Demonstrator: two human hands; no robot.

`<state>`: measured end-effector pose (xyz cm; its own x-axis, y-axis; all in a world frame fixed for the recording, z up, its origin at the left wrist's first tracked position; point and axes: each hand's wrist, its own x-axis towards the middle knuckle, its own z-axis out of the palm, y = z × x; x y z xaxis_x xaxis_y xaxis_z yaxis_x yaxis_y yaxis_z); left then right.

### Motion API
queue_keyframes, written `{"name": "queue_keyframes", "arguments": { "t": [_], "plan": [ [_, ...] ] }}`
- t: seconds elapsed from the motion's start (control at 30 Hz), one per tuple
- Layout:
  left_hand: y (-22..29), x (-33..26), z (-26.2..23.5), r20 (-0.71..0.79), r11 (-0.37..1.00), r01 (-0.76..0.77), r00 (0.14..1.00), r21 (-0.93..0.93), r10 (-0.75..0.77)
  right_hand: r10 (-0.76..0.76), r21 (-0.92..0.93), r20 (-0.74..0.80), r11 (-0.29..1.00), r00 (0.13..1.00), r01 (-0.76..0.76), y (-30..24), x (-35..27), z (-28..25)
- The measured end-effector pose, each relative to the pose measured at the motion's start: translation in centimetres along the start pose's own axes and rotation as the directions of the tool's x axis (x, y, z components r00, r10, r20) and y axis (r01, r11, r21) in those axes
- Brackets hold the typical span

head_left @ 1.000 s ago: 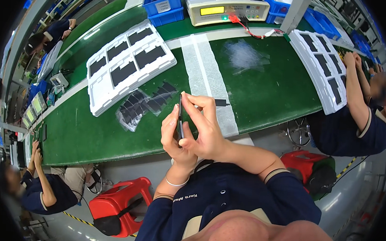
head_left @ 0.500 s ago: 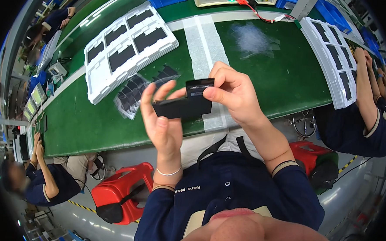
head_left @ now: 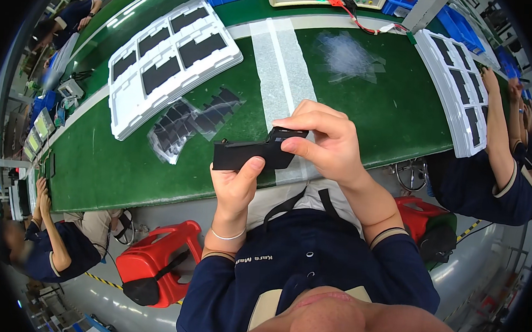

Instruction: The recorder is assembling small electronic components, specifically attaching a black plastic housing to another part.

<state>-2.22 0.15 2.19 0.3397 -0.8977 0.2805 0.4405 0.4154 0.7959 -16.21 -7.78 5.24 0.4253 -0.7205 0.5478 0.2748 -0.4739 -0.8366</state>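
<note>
- flat part (head_left: 251,155) sits between both hands, left hand (head_left: 236,188) under its left end, right hand (head_left: 325,146) on its right end, all out over the near edge of the workbench (head_left: 115,170)
- tray of parts (head_left: 166,58) lies toward the bench's far left
- loose pile of sleeves (head_left: 190,123) just in front of that tray
- second tray (head_left: 456,86) at the right edge
- clear film scraps (head_left: 350,56) far right of centre
- stool (head_left: 155,268) below the near edge, left
</note>
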Motion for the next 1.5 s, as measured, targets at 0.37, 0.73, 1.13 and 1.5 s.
{"name": "queue_keyframes", "arguments": {
  "t": [0.37, 0.73, 1.13, 1.5],
  "plan": [
    [0.8, 0.6, -0.4, -0.028, 0.988, 0.133, 0.99, -0.084, -0.135, -0.118, -0.229, 0.086, 0.964, 0.989, 0.135, 0.0, 0.6, -0.4],
    [-1.1, 0.7, -0.9, 0.044, 0.962, 0.26, 0.965, -0.08, -0.257, -0.075, -0.295, 0.256, 0.943, 0.964, 0.151, 0.0, 0.4, -2.9],
    [-1.7, 0.8, -1.8, 0.12, 0.926, 0.309, 0.95, -0.215, -0.289, -0.007, -0.199, 0.077, 0.98, 0.997, 0.022, -0.2, -0.5, -0.6],
    [-1.3, 1.2, -0.9, 0.067, 0.939, 0.276, 0.961, -0.204, -0.268, 0.017, -0.171, 0.003, 0.985, 1.0, -0.016, 1.1, -0.2, -0.9]
  ]
}}
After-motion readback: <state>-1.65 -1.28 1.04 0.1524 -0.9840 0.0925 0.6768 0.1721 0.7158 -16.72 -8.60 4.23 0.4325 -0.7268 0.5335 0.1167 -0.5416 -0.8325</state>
